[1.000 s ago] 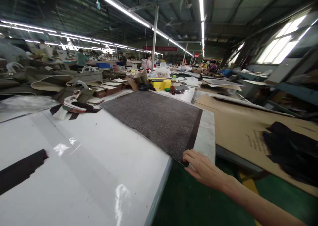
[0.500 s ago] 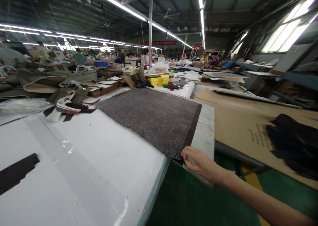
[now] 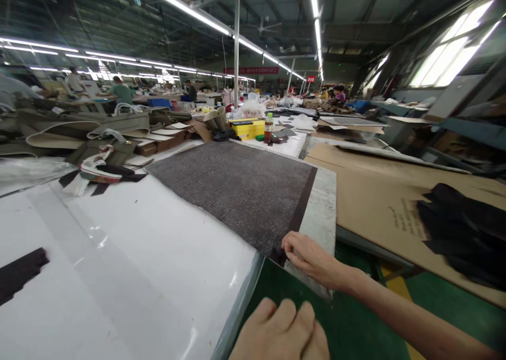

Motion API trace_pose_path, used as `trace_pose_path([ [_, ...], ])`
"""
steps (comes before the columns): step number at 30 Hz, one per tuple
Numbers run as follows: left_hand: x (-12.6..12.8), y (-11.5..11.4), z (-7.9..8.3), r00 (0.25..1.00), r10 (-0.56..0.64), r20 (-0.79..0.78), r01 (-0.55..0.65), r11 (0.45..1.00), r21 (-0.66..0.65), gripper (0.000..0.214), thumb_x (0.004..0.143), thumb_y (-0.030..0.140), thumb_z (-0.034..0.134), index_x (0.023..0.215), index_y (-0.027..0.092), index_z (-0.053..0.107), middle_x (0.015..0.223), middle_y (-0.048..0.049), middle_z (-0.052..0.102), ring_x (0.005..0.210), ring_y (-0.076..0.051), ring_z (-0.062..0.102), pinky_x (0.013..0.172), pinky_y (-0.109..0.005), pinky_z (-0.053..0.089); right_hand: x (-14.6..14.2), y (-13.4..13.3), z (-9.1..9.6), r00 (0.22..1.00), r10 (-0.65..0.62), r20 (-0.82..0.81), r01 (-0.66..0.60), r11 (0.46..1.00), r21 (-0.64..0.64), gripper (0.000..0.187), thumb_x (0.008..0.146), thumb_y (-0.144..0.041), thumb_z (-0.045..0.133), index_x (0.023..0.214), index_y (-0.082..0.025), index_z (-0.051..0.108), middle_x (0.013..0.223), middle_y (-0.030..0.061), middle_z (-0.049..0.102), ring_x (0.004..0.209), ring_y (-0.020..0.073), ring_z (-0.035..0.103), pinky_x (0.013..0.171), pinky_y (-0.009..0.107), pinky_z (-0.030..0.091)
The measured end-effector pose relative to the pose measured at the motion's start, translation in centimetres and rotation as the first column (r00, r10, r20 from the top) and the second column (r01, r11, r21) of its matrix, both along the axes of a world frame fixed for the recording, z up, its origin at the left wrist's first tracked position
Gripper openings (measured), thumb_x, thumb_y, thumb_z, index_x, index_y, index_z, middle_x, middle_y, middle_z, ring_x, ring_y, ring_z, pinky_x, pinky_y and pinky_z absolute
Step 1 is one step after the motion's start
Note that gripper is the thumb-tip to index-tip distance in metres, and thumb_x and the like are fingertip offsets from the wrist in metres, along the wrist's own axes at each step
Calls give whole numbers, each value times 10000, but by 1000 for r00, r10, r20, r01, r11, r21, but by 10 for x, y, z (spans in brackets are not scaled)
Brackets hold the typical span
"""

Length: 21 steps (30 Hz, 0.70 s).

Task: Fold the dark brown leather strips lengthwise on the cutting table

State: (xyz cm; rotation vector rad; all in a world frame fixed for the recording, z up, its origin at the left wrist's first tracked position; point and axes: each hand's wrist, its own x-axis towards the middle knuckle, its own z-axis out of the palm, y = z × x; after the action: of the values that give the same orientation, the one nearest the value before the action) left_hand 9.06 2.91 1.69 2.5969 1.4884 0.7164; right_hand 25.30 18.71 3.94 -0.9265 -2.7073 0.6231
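Note:
A dark grey-brown speckled sheet (image 3: 233, 186) lies flat at the table's corner, with a smooth darker strip (image 3: 305, 199) along its right edge. At the sheet's near right corner, my right hand (image 3: 302, 254) has its fingers curled in a pinch on the edge. My left hand (image 3: 282, 333) shows at the bottom middle, knuckles up and fingers bent under. Whatever it may hold is hidden. It is below the sheet's near corner and apart from it.
The white tabletop (image 3: 130, 265) carries dark strips (image 3: 23, 273) at left. Bags (image 3: 85, 130) and a white-and-red tape bundle (image 3: 97, 167) sit behind. A yellow box (image 3: 247, 129) and bottle (image 3: 269, 128) stand beyond the sheet. Cardboard (image 3: 367, 191) with black fabric pieces (image 3: 466, 233) is at right.
My left hand has come into view at the bottom. My right hand stays at the sheet's corner. The whole view has shifted slightly.

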Motion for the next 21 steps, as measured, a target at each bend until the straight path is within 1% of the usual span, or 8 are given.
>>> trace_pose_path([
  [3,6,37,3,992,-35,-124,30,999,-42,422,933,304,483,1328,156,473,1275,-96,577,1013,-243,560,838,-397,492,0,-5,3,999,35,15,-36,999,12,147,925,-189,328,880,-190,467,916,62,521,844,196,482,829,385,376],
  [4,5,46,2,986,-15,-163,6,998,-58,439,929,289,496,1334,125,458,1289,-109,567,1029,-250,553,849,-410,489,0,-7,4,999,41,15,-41,999,12,159,933,-196,320,896,-190,474,921,62,519,852,199,479,849,400,367],
  [6,3,57,-3,978,27,-206,-44,996,-78,449,921,269,518,1338,114,451,1330,-109,538,1061,-253,542,875,-421,482,1,-8,4,999,38,4,-38,999,5,162,937,-206,327,904,-190,484,920,61,515,855,203,472,878,423,348],
  [10,-1,58,-17,973,94,-210,-116,989,-94,482,915,287,539,1360,138,431,1408,-87,468,1099,-252,528,898,-428,476,5,0,-2,997,-17,-80,12,998,-63,131,918,-232,374,881,-189,492,897,58,512,828,200,459,853,410,360],
  [14,-2,55,-24,971,129,-200,-153,982,-111,481,909,244,537,1369,154,425,1434,-82,435,1105,-255,529,901,-429,473,17,21,-6,968,-150,-200,100,966,-240,125,875,-279,448,797,-191,490,765,20,521,704,165,459,730,340,419],
  [17,-2,55,-29,975,127,-183,-149,982,-114,479,898,191,522,1368,171,433,1435,-69,436,1119,-267,524,910,-443,466,37,41,1,901,-295,-318,155,904,-400,195,876,-345,445,793,-182,515,760,27,566,721,165,528,710,325,462],
  [19,-3,55,-33,976,134,-172,-153,983,-102,488,892,158,497,1375,182,429,1436,-59,437,1133,-280,517,916,-462,460,56,56,10,819,-403,-408,180,857,-484,248,876,-396,441,843,-173,543,827,57,612,781,183,583,757,353,489],
  [21,-3,56,-36,976,141,-164,-158,983,-98,497,887,134,473,1380,188,428,1430,-55,444,1142,-289,513,917,-474,458,79,72,22,714,-499,-491,199,817,-541,281,843,-433,478,873,-168,568,883,86,645,835,208,617,816,394,499],
])
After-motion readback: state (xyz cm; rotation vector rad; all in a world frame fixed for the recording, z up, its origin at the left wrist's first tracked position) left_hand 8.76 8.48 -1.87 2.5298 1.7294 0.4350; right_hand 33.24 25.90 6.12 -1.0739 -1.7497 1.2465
